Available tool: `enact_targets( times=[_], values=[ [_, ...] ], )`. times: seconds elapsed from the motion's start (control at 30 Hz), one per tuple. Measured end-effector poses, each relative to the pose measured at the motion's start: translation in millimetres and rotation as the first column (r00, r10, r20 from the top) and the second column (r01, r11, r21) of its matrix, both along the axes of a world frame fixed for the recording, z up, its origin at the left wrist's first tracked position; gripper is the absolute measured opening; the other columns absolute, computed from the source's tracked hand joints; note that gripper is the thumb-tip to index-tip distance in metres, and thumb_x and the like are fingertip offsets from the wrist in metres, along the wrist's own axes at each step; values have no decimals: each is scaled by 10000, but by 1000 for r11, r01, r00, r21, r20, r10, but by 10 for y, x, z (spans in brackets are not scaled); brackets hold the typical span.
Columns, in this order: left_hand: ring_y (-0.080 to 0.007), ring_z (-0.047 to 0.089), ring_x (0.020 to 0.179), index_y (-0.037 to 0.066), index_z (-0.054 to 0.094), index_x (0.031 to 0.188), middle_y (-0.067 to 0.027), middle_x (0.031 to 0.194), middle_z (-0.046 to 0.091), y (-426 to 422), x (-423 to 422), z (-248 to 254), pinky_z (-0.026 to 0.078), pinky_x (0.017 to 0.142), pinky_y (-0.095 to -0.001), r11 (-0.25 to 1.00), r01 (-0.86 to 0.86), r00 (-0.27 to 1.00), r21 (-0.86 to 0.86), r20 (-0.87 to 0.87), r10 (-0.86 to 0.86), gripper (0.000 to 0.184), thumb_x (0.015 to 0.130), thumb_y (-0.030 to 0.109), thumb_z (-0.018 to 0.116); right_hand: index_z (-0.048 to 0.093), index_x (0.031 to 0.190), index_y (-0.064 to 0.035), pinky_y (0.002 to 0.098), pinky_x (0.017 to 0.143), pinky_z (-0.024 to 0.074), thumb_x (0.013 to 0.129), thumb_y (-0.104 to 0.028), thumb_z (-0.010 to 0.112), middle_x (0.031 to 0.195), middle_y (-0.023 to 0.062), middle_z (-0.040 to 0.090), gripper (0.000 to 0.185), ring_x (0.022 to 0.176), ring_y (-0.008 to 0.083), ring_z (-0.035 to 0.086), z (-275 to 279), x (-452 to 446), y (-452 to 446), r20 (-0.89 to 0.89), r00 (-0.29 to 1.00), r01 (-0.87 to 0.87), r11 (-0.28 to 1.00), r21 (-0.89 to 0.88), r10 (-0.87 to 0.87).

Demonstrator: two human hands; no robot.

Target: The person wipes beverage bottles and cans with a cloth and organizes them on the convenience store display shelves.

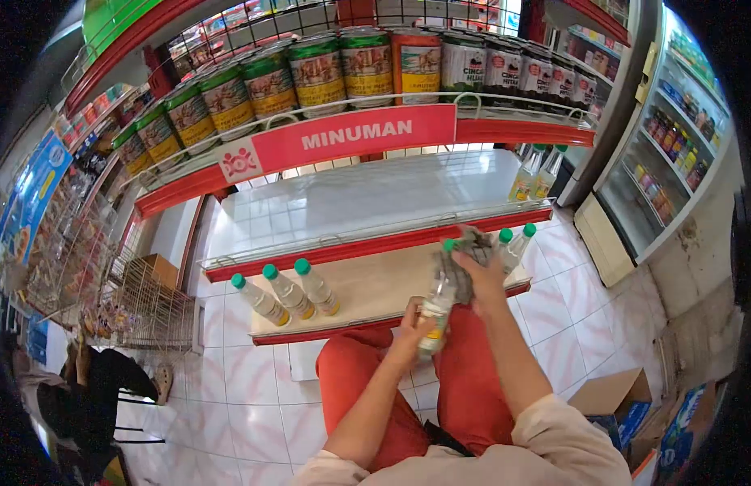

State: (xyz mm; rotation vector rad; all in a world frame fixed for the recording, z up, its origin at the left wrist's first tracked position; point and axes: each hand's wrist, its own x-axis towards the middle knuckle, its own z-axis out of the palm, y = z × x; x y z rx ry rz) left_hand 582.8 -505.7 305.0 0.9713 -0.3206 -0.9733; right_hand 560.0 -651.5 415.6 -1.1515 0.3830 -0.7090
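Note:
My left hand (413, 330) is wrapped round the lower part of a clear bottle (435, 317) with a green cap, tilted above my lap. My right hand (478, 273) grips a crumpled grey cloth (465, 257) against the bottle's upper part. Just behind my right hand, two green-capped bottles (517, 246) stand at the right end of the bottom shelf (367, 296). Three similar bottles (285, 295) stand at that shelf's left end.
Green and yellow cans (317, 73) line the top shelf behind a red "MINUMAN" sign (355, 136). Two bottles (537, 174) stand on the middle shelf (367, 194). A fridge (659, 146) and cardboard box (614, 397) are right. Another person (92, 397) sits at lower left.

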Motion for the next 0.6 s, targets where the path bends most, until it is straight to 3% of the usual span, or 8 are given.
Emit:
enact_targets(
  times=[0.07, 0.1, 0.2, 0.23, 0.37, 0.47, 0.5, 0.6],
  values=[
    [-163, 499, 591, 52, 414, 1190, -86, 870, 531, 178, 155, -93, 425, 442, -258, 864, 168, 754, -475, -502, -423, 586, 881, 549, 405, 493, 1215, -53, 342, 821, 498, 828, -206, 615, 1079, 105, 594, 434, 966, 205, 587, -123, 245, 28, 85, 967, -254, 915, 312, 240],
    [-155, 460, 565, 50, 441, 1183, -94, 865, 511, 177, 134, -138, 386, 400, -250, 744, 103, 679, -661, -499, -538, 667, 884, 616, 254, 484, 1230, -59, 359, 826, 502, 862, -279, 581, 1114, 119, 586, 439, 995, 223, 583, -206, 353, 44, 156, 928, -373, 813, 448, 339],
    [-164, 460, 559, 42, 465, 1156, -113, 911, 514, 199, 123, 19, 385, 401, -256, 899, 72, 753, -432, -567, -332, 646, 895, 597, 265, 437, 1288, -93, 475, 861, 477, 881, -529, 402, 1249, 156, 510, 598, 1101, 281, 524, -560, 577, 221, 427, 884, -429, 689, 584, 188],
    [-169, 474, 554, 35, 484, 1127, -106, 903, 533, 193, 98, 117, 379, 406, -256, 961, 40, 797, -275, -571, -197, 606, 914, 559, 268, 412, 1324, -151, 573, 865, 445, 879, -594, 295, 1299, 142, 465, 638, 1150, 314, 476, -626, 581, 242, 386, 902, -412, 659, 629, 196],
    [-183, 523, 562, 21, 511, 1075, -90, 809, 575, 198, 154, 32, 394, 448, -276, 989, 32, 872, -144, -480, -98, 526, 936, 483, 300, 417, 1323, -229, 659, 845, 409, 819, -710, 259, 1308, 93, 465, 714, 1107, 340, 493, -645, 338, 218, 467, 834, -547, 548, 633, 294],
    [-185, 533, 564, 30, 513, 1064, -94, 814, 585, 152, 183, -124, 396, 461, -284, 999, -22, 967, -34, -254, 13, 479, 936, 458, 339, 405, 1332, -197, 669, 845, 398, 788, -742, 277, 1312, 79, 465, 780, 1107, 338, 495, -696, 389, -20, 503, 828, -541, 585, 604, 247],
    [-183, 554, 588, 31, 518, 1059, -92, 834, 588, 127, 155, 52, 423, 490, -297, 993, -113, 969, -34, -227, 102, 376, 933, 371, 416, 403, 1321, -137, 604, 873, 423, 811, -688, 357, 1296, 88, 481, 752, 1093, 320, 511, -695, 357, -63, 503, 828, -548, 547, 633, 249],
    [-170, 563, 653, 24, 528, 1054, -84, 878, 586, 90, 196, 162, 462, 577, -292, 945, -243, 969, 218, 99, 226, 303, 907, 288, 504, 403, 1299, -84, 483, 898, 456, 824, -556, 519, 1251, 107, 517, 680, 1060, 273, 538, -920, 376, -103, 232, 953, -271, 894, 356, 196]
  ],
)
